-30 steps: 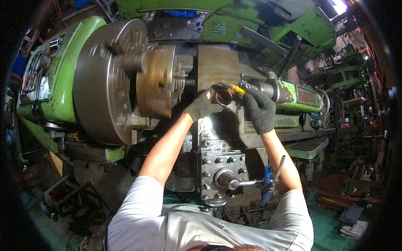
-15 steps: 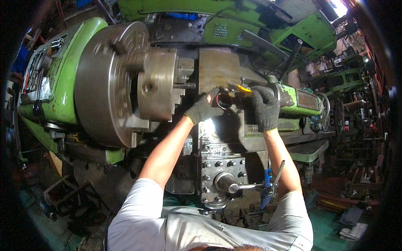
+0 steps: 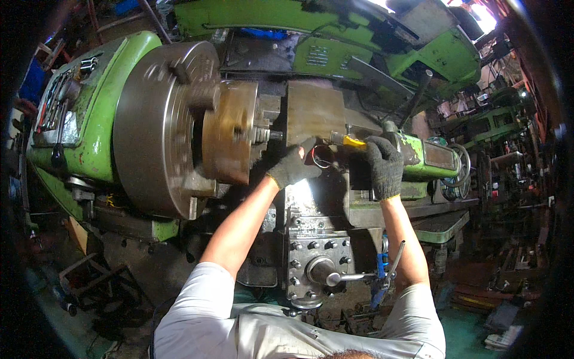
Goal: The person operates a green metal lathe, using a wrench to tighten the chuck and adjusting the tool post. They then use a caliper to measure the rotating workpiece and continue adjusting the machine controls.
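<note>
My left hand (image 3: 293,166), in a dark knitted glove with a bare fingertip showing, curls against a round, dark-centred thing with a thin red and white rim (image 3: 321,157). It is beside the lathe's chuck (image 3: 230,133), which looks blurred by spinning. A short metal rod (image 3: 270,135) sticks out of the chuck. My right hand (image 3: 385,169), gloved as well, is closed at the yellow part (image 3: 354,142) of a small tool pointing left. Its fingers hide the rest of that tool, so its kind is unclear. Both hands are above the lathe carriage, in front of the tailstock.
A large faceplate (image 3: 156,128) is behind the chuck at left. The tool post (image 3: 320,269) with several bolts and a lever stands nearest me. The green tailstock (image 3: 427,157) with its handwheel is at right. Hand tools (image 3: 60,113) lie on the headstock.
The whole view has shifted slightly, so the lathe and my hands appear lower. Both hands keep nearly the same place over the carriage. The chuck and the rod show a different turn.
</note>
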